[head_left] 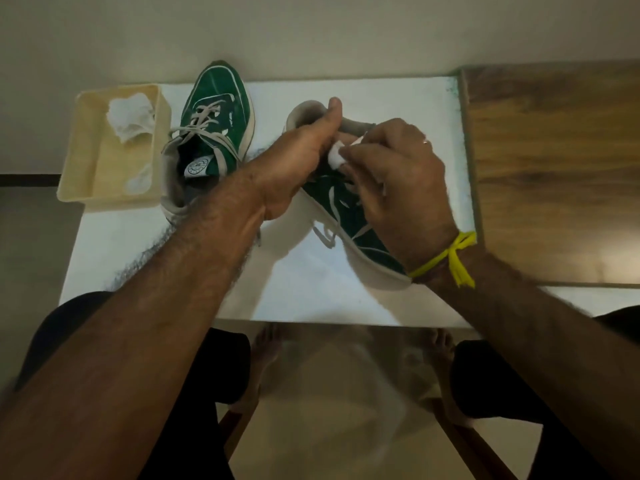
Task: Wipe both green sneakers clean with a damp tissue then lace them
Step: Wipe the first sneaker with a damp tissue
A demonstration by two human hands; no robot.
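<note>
On the white board (311, 292), near edge, the right sneaker (349, 216) lies tilted on its side: dark green upper, pale stripes, off-white sole, grey laces loose. Right hand (398, 181), yellow thread (450, 258) tied at the wrist, pinches a small white tissue wad (335, 157) against the shoe. Left hand (298, 161) grips the grey heel collar, thumb up. Farther left, second green sneaker (211, 129) stands upright, loosely laced. Beyond it, cream tray (86, 188) holds crumpled tissues (130, 116).
</note>
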